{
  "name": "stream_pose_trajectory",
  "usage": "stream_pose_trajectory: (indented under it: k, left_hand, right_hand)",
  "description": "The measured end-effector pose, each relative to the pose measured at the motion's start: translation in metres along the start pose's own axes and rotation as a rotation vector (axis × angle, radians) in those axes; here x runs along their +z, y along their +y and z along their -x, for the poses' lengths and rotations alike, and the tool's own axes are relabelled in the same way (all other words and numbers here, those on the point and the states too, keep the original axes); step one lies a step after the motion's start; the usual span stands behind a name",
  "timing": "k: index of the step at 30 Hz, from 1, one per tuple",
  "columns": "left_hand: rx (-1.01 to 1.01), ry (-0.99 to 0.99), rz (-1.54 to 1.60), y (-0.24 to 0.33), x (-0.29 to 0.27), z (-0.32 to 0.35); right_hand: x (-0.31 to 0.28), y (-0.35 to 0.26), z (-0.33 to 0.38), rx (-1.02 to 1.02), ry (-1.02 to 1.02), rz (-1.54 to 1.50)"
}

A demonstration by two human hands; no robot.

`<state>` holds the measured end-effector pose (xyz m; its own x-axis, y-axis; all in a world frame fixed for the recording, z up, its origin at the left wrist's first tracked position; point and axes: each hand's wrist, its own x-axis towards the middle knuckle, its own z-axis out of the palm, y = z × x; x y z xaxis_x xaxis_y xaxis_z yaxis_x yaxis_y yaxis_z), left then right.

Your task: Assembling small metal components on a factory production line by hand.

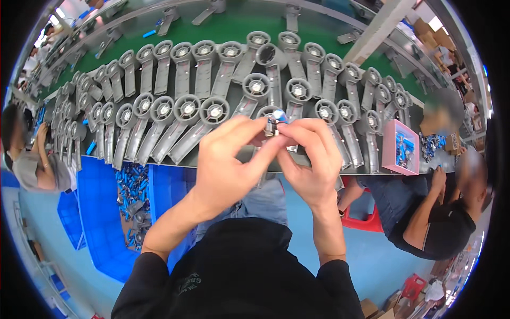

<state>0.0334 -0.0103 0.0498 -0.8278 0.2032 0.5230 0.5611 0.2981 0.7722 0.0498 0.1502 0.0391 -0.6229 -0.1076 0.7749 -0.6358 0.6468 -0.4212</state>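
Small motor pinched between both hands above the bench

The small motor [273,125] sits gripped in the fingertips of the left hand [226,165] and right hand [311,159]; best kept steady and square over the grey fan housings [212,114], fingers off its blue end.

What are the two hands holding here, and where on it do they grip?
Both the left hand and right hand pinch a small metal part with a blue end by its sides, fingertips only, above the grey housings.
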Motion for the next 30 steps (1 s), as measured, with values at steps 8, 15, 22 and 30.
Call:
stream_pose_trajectory:
  k: [8,15,22,30]
  left_hand:
    - [-0.045,0.011,0.077,-0.037,-0.033,0.012]
    - [-0.458,-0.175,0.527,-0.044,-0.040,0.023]
    - [-0.526,-0.118,0.766,-0.052,-0.024,0.031]
    - [0.084,-0.338,-0.244,-0.049,-0.014,0.030]
  right_hand:
    - [0.006,0.005,0.018,0.545,-0.169,-0.290]
    - [0.014,-0.004,0.045,0.555,-0.378,-0.002]
    - [0.028,-0.011,0.053,0.481,-0.318,0.204]
    - [0.005,-0.008,0.054,0.809,-0.148,-0.083]
